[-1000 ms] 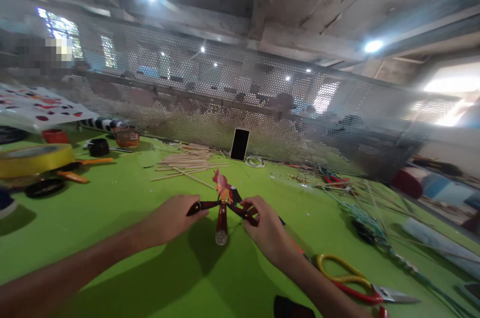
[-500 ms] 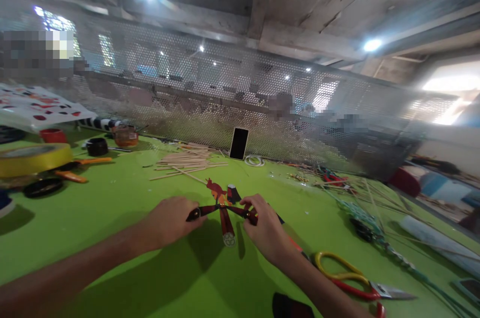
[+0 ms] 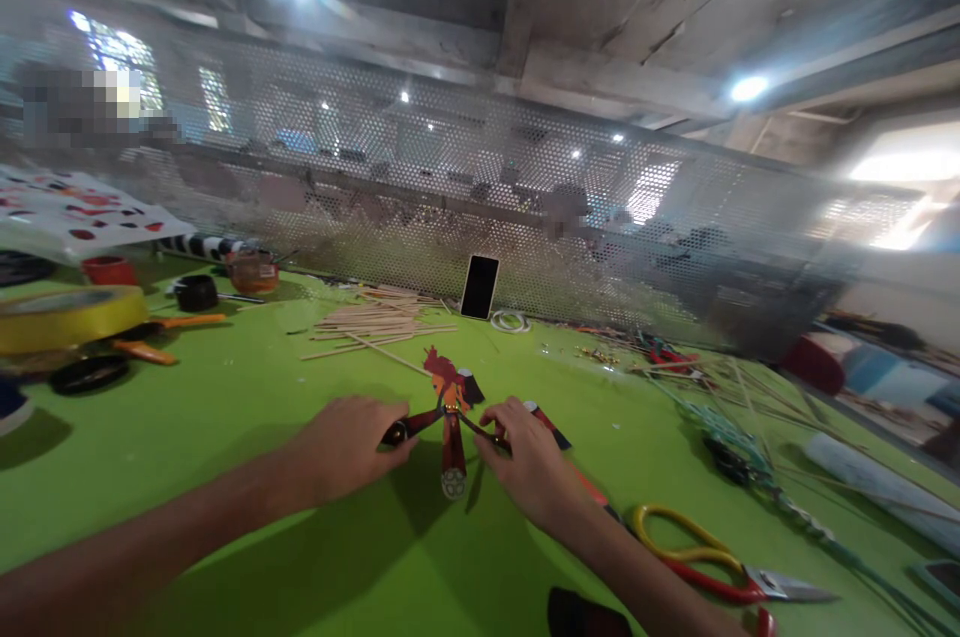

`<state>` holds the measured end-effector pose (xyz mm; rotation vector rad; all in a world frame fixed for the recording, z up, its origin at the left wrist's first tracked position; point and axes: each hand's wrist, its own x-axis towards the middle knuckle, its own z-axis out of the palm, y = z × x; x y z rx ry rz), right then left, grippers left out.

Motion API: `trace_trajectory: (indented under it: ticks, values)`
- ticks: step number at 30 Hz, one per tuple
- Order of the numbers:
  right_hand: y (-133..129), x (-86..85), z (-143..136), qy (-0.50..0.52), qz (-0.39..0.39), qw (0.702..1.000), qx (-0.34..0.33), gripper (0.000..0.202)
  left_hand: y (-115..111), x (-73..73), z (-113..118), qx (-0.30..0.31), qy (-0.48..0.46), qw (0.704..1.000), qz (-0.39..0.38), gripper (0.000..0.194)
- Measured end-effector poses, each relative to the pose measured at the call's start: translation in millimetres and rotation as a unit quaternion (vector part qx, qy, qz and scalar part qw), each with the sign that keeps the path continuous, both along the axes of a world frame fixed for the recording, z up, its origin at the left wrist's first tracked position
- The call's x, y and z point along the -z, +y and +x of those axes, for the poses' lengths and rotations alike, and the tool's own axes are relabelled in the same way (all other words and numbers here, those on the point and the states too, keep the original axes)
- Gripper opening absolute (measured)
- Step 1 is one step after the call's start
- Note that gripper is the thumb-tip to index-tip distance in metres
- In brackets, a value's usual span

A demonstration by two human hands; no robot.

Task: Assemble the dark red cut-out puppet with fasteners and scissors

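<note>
A small jointed cut-out puppet [image 3: 448, 389] in dark red and orange is held up over the green table between my two hands. My left hand [image 3: 351, 444] is closed on the end of one of its dark arm pieces, thumb and fingers pinched together. On the other side, my right hand [image 3: 527, 465] pinches the opposite arm piece between thumb and fingertips. A dark red strip [image 3: 453, 457] with a pale patterned end hangs down from the puppet's middle. Dark cut pieces [image 3: 551, 425] lie just beyond my right hand.
Yellow-and-red-handled scissors [image 3: 694, 549] lie by my right forearm. Thin wooden sticks [image 3: 382, 322] and a propped phone-like black panel [image 3: 480, 287] are at the back, before a perforated screen [image 3: 360, 207]. At left are yellow tape [image 3: 71, 317] and an orange-handled tool [image 3: 145, 351].
The puppet's upper part has swung upward and a little to the right. Both hands still hold its arms; my left hand has shifted slightly right.
</note>
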<state>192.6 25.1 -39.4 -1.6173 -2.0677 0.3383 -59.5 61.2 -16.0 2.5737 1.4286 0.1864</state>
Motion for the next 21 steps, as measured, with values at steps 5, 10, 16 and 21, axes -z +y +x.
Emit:
trace_trajectory:
  ticks: [5, 10, 16, 21]
  values:
    - [-2, -6.0, -2, 0.014, -0.005, 1.0, -0.025, 0.01, -3, -0.1, 0, 0.002, 0.017, 1.0, 0.004, 0.033]
    - [-6, -12.4, -5, 0.057, -0.028, 0.998, -0.017, 0.008, -6, -1.8, 1, 0.017, 0.028, 0.999, -0.003, 0.027]
    - [-7, -9.3, -8, 0.052, -0.016, 0.998, -0.03, 0.005, -7, 0.0, 2, 0.036, 0.036, 0.999, -0.011, 0.043]
    - [-9, -4.2, -10, 0.039, -0.033, 0.998, -0.037, 0.006, -4, 4.6, -1, 0.037, 0.057, 0.998, 0.018, 0.056]
